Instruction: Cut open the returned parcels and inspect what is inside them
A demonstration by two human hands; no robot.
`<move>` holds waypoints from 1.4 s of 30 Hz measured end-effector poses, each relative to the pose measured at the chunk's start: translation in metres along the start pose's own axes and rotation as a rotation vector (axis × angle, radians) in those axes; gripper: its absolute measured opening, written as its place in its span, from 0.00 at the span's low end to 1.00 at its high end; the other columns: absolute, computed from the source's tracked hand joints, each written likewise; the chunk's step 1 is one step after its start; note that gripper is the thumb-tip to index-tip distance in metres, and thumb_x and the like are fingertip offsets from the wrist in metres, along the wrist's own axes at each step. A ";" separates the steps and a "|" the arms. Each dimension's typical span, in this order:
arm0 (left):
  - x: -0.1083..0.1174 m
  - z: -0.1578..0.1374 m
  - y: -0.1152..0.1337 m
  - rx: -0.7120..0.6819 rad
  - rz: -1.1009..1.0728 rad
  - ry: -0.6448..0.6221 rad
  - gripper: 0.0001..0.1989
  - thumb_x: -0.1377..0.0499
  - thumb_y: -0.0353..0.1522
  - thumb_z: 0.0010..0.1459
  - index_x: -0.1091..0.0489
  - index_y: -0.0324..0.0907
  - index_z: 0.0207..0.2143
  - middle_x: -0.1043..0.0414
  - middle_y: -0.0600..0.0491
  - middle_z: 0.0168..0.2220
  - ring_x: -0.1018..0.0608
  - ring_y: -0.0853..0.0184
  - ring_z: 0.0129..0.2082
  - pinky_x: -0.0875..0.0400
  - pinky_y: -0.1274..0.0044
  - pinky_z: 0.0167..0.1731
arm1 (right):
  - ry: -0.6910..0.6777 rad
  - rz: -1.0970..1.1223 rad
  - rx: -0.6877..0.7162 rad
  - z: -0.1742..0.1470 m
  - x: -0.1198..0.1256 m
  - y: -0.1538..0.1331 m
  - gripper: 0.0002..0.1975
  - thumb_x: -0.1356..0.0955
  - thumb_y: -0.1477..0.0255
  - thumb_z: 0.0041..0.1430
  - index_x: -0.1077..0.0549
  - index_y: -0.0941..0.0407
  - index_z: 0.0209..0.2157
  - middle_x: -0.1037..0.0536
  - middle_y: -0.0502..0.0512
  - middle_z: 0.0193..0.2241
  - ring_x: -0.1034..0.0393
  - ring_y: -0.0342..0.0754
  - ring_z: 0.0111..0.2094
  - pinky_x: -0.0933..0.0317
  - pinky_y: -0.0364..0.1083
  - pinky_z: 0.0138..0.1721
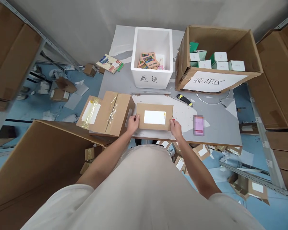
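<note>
two hands hold one small parcel at the near edge of a grey table (213,124). biggest of all in view, a huge open cardboard carton (38,159) stands on the floor at eight o'clock from the hands, its flap reaching toward the table. next in size, an open brown box (244,48) with a handwritten paper sign sits at one o'clock on the table, holding small white-and-green cartons (218,60). beside it at twelve o'clock stands a white foam box (151,76) with handwriting on its front and colourful flat packs (149,60) inside. a taped cardboard box (110,111) with a label under clear film lies at nine o'clock, just beside the parcel.

the flat brown cardboard parcel (154,116) with a white label lies level on the table, straight ahead of the person. the left hand (133,123) grips its left end, thumb on top and fingers curled under the edge. the right hand (175,127) pinches its lower right corner, thumb on top too.

a blurred pink rectangle (198,125) lies at three o'clock, near the right hand but apart from it. a yellow-and-black utility knife (184,100) rests at one o'clock beyond the parcel, with a white cable (212,101) curling past it. a booklet (109,63) lies at the far left corner, at eleven o'clock. small labelled parcels (201,151) litter the blue floor under the table.
</note>
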State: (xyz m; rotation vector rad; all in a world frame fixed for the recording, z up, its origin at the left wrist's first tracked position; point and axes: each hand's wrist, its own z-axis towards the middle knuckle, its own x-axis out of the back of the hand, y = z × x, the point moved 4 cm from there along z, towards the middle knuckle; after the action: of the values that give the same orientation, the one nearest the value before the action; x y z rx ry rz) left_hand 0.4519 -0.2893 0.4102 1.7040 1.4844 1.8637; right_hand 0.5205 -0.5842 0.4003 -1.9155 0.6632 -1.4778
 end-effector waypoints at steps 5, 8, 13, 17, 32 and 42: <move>-0.008 0.010 0.000 0.053 0.040 -0.100 0.21 0.47 0.44 0.60 0.23 0.37 0.39 0.29 0.48 0.30 0.26 0.59 0.38 0.33 0.70 0.44 | -0.077 -0.096 -0.068 0.009 -0.001 0.000 0.28 0.48 0.53 0.63 0.27 0.56 0.28 0.24 0.62 0.30 0.31 0.55 0.35 0.40 0.51 0.40; -0.008 0.006 -0.006 0.058 0.008 -0.127 0.22 0.48 0.44 0.61 0.23 0.37 0.41 0.27 0.47 0.34 0.25 0.59 0.40 0.32 0.71 0.45 | -0.047 -0.041 -0.100 0.005 -0.003 0.004 0.29 0.47 0.51 0.62 0.26 0.56 0.32 0.23 0.62 0.33 0.31 0.55 0.36 0.39 0.51 0.41; -0.007 -0.007 -0.028 0.060 -0.134 -0.104 0.21 0.49 0.38 0.62 0.29 0.38 0.52 0.29 0.43 0.51 0.27 0.60 0.52 0.36 0.70 0.54 | -0.004 0.244 -0.173 -0.007 -0.008 0.026 0.30 0.47 0.51 0.62 0.27 0.58 0.46 0.22 0.61 0.38 0.29 0.52 0.37 0.35 0.52 0.42; -0.013 -0.020 -0.056 0.091 -0.328 -0.132 0.26 0.48 0.27 0.56 0.35 0.39 0.59 0.33 0.43 0.57 0.27 0.62 0.53 0.36 0.68 0.57 | -0.011 0.280 -0.099 -0.023 -0.011 0.049 0.26 0.40 0.62 0.59 0.33 0.58 0.57 0.26 0.63 0.48 0.28 0.50 0.40 0.35 0.54 0.49; -0.016 -0.031 -0.044 0.022 -0.378 -0.203 0.23 0.41 0.36 0.52 0.31 0.37 0.50 0.25 0.44 0.48 0.24 0.60 0.48 0.31 0.68 0.51 | -0.123 0.401 -0.076 -0.033 -0.024 0.027 0.20 0.33 0.61 0.51 0.38 0.54 0.44 0.27 0.63 0.50 0.31 0.54 0.51 0.35 0.54 0.50; 0.013 -0.024 0.022 -0.022 0.067 -0.027 0.22 0.48 0.49 0.58 0.28 0.41 0.27 0.26 0.50 0.27 0.26 0.64 0.31 0.35 0.75 0.33 | -0.024 -0.030 -0.162 -0.017 0.026 -0.011 0.20 0.45 0.52 0.61 0.35 0.53 0.38 0.23 0.60 0.37 0.29 0.55 0.39 0.40 0.49 0.39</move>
State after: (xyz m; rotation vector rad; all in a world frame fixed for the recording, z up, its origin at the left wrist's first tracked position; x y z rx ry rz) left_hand 0.4374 -0.3029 0.4396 1.7824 1.4085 1.8749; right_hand 0.5107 -0.5982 0.4278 -2.0701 0.7666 -1.4562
